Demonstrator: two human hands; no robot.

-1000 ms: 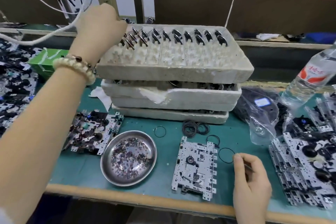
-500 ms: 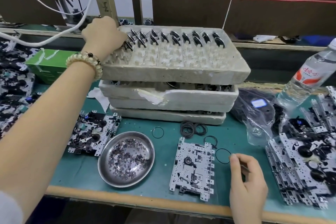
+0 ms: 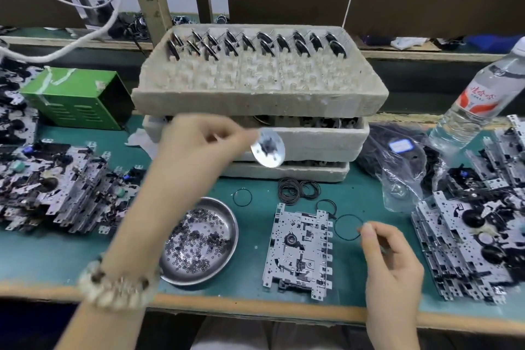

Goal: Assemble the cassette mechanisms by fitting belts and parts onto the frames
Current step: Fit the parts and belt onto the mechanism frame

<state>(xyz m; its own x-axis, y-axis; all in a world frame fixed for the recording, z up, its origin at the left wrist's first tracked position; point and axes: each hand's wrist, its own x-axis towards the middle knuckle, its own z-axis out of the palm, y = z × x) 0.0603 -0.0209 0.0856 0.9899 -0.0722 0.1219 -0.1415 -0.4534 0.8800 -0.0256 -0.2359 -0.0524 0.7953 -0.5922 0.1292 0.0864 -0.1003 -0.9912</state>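
1. Now, the left hand (image 3: 204, 148) pinches a flywheel (image 3: 267, 150) in its fingertips and holds it in the air, in front of the stacked foam trays (image 3: 255, 99). The disc is blurred.
2. The right hand (image 3: 390, 261) is low over the tabletop (image 3: 250, 278) with curled fingers. Its thumb tip is just at the edge of one loose belt (image 3: 335, 227). I cannot tell if it pinches the belt or some thin tool.
3. The frame (image 3: 298, 247) lies flat between the steel dish (image 3: 227, 216) and the right hand, and the belt is just beside its upper right corner.
4. I judge the step in hand is to seat the flywheel in the frame. To do it well, keep the grip on the rim, point the shaft straight down into its hole, and lower it without force. The belt should then go round without a twist.
5. Further out, more flywheels (image 3: 255, 42) stand in the top tray, a belt pile (image 3: 298, 189) lies behind the frame, and bare frames (image 3: 468, 250) are stacked at the right.
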